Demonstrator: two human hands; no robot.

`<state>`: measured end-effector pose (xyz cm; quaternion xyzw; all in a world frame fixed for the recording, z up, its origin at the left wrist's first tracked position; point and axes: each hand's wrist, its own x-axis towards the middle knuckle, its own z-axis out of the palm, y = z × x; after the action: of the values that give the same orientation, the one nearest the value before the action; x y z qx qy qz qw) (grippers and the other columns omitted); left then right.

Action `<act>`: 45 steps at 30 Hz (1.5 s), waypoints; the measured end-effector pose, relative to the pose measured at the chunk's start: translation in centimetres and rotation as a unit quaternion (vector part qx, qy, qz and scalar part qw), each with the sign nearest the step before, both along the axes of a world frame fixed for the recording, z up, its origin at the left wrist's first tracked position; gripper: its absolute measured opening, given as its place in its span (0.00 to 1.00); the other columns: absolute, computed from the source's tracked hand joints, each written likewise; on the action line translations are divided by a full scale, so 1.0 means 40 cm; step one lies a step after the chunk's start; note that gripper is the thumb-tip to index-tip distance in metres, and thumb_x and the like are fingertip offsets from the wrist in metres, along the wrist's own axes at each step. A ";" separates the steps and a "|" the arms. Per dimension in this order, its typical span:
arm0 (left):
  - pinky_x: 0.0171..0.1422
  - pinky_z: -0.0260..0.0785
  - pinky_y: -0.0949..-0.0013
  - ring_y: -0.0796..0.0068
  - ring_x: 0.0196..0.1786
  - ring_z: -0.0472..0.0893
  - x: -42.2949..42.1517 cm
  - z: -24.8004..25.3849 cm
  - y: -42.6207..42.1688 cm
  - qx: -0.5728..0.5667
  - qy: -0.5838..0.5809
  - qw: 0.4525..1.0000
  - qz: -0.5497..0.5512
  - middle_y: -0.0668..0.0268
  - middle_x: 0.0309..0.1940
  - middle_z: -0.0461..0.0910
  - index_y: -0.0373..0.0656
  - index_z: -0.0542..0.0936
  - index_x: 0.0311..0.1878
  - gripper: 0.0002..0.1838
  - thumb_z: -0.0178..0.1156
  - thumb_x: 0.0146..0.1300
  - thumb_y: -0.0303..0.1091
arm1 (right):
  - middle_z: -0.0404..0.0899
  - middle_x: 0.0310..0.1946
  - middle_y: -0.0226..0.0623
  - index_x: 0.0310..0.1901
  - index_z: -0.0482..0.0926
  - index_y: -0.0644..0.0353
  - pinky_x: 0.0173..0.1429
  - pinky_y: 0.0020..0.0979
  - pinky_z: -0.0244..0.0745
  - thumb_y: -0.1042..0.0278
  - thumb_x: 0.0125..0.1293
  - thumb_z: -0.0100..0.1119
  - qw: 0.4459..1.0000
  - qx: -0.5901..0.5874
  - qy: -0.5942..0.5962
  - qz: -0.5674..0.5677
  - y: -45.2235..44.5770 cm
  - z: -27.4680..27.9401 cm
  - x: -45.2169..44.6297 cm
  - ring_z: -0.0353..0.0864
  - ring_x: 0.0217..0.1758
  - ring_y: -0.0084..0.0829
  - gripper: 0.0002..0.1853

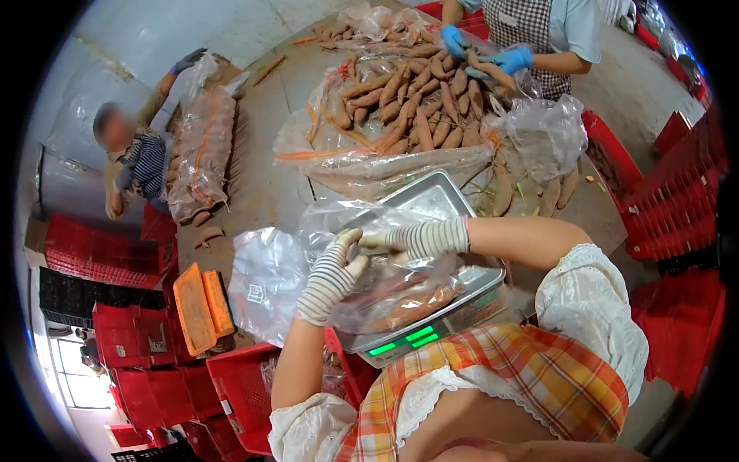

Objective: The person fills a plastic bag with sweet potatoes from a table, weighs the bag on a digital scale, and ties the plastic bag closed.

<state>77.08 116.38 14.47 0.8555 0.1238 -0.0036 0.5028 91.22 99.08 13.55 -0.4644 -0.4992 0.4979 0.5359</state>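
1. Clearly, the film could tear or slip if the hands pull unevenly on the clear bag (369, 302), since its slack edge is thin and gloved fingertips may lose it.

2. A sweet potato (422, 306) inside, near the low right end of the bag, might roll and tip the load over the rim of the metal pan (435, 196) if that end were lifted or pushed.

3. Leaning fingers or wrists on the pan could also disturb the reading on the green display (404, 341), at the lower centre of the frame.

4. The clear bag lies on the pan in the centre of the frame; its filled part sits below the right hand (419, 240) and to the right of the left hand (329, 279).

5. The right hand appears to pinch the bag's gathered upper film between curled fingers. The left hand, at the bag's left side, has thumb and forefinger apart; whether film is gripped there, I cannot tell.

6. Left of the hands, a white bag (269, 281) lies flat on the desk (262, 185); a heap of loose sweet potatoes (431, 108) fills the upper centre.
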 end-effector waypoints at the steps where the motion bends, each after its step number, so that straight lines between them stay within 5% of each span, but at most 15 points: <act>1: 0.49 0.69 0.71 0.67 0.48 0.76 0.000 -0.005 -0.005 0.110 -0.013 0.993 -0.035 0.53 0.56 0.72 0.41 0.70 0.61 0.28 0.61 0.55 0.35 | 0.75 0.51 0.45 0.58 0.69 0.61 0.61 0.32 0.65 0.63 0.63 0.52 0.990 -0.048 -0.135 -0.008 -0.008 -0.007 0.026 0.73 0.55 0.35 0.22; 3: 0.69 0.58 0.63 0.49 0.68 0.61 -0.006 0.001 -0.014 0.177 0.055 0.980 -0.073 0.44 0.65 0.60 0.40 0.66 0.63 0.33 0.62 0.52 0.33 | 0.78 0.45 0.45 0.56 0.71 0.62 0.58 0.34 0.69 0.66 0.59 0.56 0.955 -0.059 -0.284 -0.058 -0.022 -0.043 0.053 0.76 0.52 0.40 0.22; 11: 0.68 0.60 0.64 0.51 0.68 0.62 -0.053 0.029 -0.030 0.178 0.114 0.974 -0.080 0.43 0.70 0.48 0.39 0.53 0.70 0.51 0.70 0.44 0.38 | 0.76 0.40 0.45 0.47 0.76 0.60 0.53 0.38 0.70 0.63 0.54 0.60 0.856 0.141 -0.489 -0.095 0.023 -0.052 0.020 0.75 0.48 0.44 0.19; 16: 0.67 0.61 0.65 0.56 0.68 0.62 -0.079 -0.024 -0.008 0.092 0.097 0.988 -0.072 0.44 0.70 0.48 0.37 0.50 0.70 0.57 0.74 0.41 0.46 | 0.76 0.37 0.46 0.37 0.77 0.60 0.50 0.39 0.70 0.65 0.53 0.60 0.857 0.142 -0.490 0.075 0.085 -0.009 -0.009 0.76 0.46 0.44 0.12; 18: 0.67 0.61 0.65 0.57 0.67 0.63 -0.069 -0.025 -0.004 0.084 0.102 0.988 -0.080 0.45 0.71 0.46 0.36 0.49 0.70 0.59 0.75 0.39 0.46 | 0.76 0.35 0.47 0.33 0.78 0.59 0.47 0.39 0.71 0.65 0.52 0.60 0.951 -0.093 -0.294 0.003 0.096 0.012 -0.039 0.77 0.42 0.43 0.09; 20: 0.71 0.55 0.63 0.45 0.70 0.56 -0.060 -0.007 -0.011 0.099 0.117 0.985 -0.082 0.39 0.70 0.46 0.38 0.49 0.70 0.57 0.73 0.38 0.41 | 0.77 0.32 0.45 0.32 0.78 0.59 0.44 0.38 0.72 0.65 0.54 0.58 0.900 0.007 -0.434 0.041 0.115 -0.030 -0.039 0.78 0.38 0.42 0.08; 24: 0.72 0.51 0.63 0.49 0.72 0.53 -0.065 -0.040 0.000 0.017 0.093 0.994 -0.063 0.41 0.70 0.46 0.37 0.50 0.70 0.56 0.73 0.40 0.40 | 0.78 0.28 0.41 0.32 0.78 0.60 0.41 0.35 0.72 0.67 0.54 0.58 0.866 0.059 -0.483 0.116 0.116 0.000 -0.009 0.79 0.34 0.38 0.07; 25: 0.72 0.51 0.65 0.52 0.72 0.54 -0.063 -0.038 -0.011 -0.118 0.096 0.988 -0.037 0.43 0.70 0.46 0.36 0.51 0.70 0.53 0.72 0.43 0.38 | 0.78 0.28 0.40 0.33 0.78 0.60 0.41 0.34 0.72 0.68 0.54 0.58 0.925 0.053 -0.367 0.089 0.118 0.017 0.011 0.78 0.33 0.34 0.07; 27: 0.72 0.51 0.65 0.54 0.72 0.54 -0.062 -0.048 -0.009 -0.073 0.081 0.993 -0.044 0.43 0.70 0.46 0.36 0.51 0.70 0.52 0.72 0.44 0.37 | 0.79 0.28 0.36 0.36 0.78 0.61 0.41 0.31 0.72 0.66 0.54 0.60 0.995 0.062 -0.076 -0.006 0.131 0.050 0.058 0.75 0.32 0.26 0.10; 28: 0.72 0.51 0.66 0.56 0.72 0.54 -0.058 -0.053 -0.008 -0.029 0.068 0.996 -0.047 0.43 0.70 0.45 0.36 0.52 0.70 0.51 0.71 0.45 0.36 | 0.79 0.28 0.28 0.37 0.79 0.58 0.35 0.28 0.74 0.70 0.54 0.63 0.991 -0.117 0.034 -0.049 0.139 0.078 0.107 0.77 0.33 0.24 0.08; 29: 0.72 0.52 0.65 0.55 0.72 0.54 -0.050 -0.046 -0.015 -0.026 0.067 0.996 -0.043 0.43 0.70 0.44 0.35 0.53 0.69 0.51 0.71 0.45 0.36 | 0.79 0.31 0.31 0.41 0.77 0.60 0.26 0.25 0.72 0.70 0.55 0.63 0.980 0.088 0.048 -0.174 0.177 0.003 0.154 0.77 0.36 0.22 0.11; 32: 0.72 0.51 0.65 0.55 0.72 0.54 -0.026 -0.045 -0.027 0.001 0.077 0.996 -0.047 0.43 0.70 0.44 0.34 0.53 0.69 0.50 0.71 0.46 0.34 | 0.74 0.52 0.50 0.58 0.68 0.65 0.59 0.39 0.70 0.65 0.57 0.59 0.870 -0.016 -0.301 -0.390 0.190 -0.057 0.355 0.76 0.55 0.43 0.27; 36: 0.71 0.51 0.65 0.56 0.72 0.52 0.020 -0.011 -0.059 -0.067 0.069 0.995 -0.032 0.44 0.71 0.43 0.34 0.53 0.69 0.44 0.66 0.52 0.30 | 0.78 0.45 0.48 0.42 0.79 0.61 0.55 0.43 0.70 0.64 0.59 0.49 0.716 -0.226 -0.514 -0.415 0.179 -0.165 0.550 0.77 0.50 0.45 0.14; 41: 0.71 0.51 0.65 0.62 0.71 0.53 0.033 -0.065 -0.050 -0.124 0.057 0.989 -0.049 0.56 0.72 0.38 0.30 0.51 0.69 0.43 0.64 0.54 0.26 | 0.80 0.43 0.39 0.43 0.80 0.56 0.54 0.39 0.70 0.63 0.59 0.52 0.560 -0.166 -0.758 -0.292 0.233 -0.204 0.649 0.78 0.49 0.39 0.13; 45: 0.71 0.49 0.64 0.62 0.71 0.53 0.039 -0.075 -0.062 -0.187 0.028 0.982 -0.023 0.56 0.72 0.39 0.30 0.52 0.68 0.41 0.63 0.54 0.23 | 0.82 0.43 0.36 0.47 0.81 0.51 0.51 0.49 0.70 0.61 0.61 0.51 0.587 -0.355 -0.694 -0.219 0.350 -0.178 0.707 0.81 0.44 0.37 0.15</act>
<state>78.64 113.89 11.46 0.7487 0.1156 -0.0623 0.6498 119.51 113.10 6.45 -0.9176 -0.3865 0.0303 -0.0875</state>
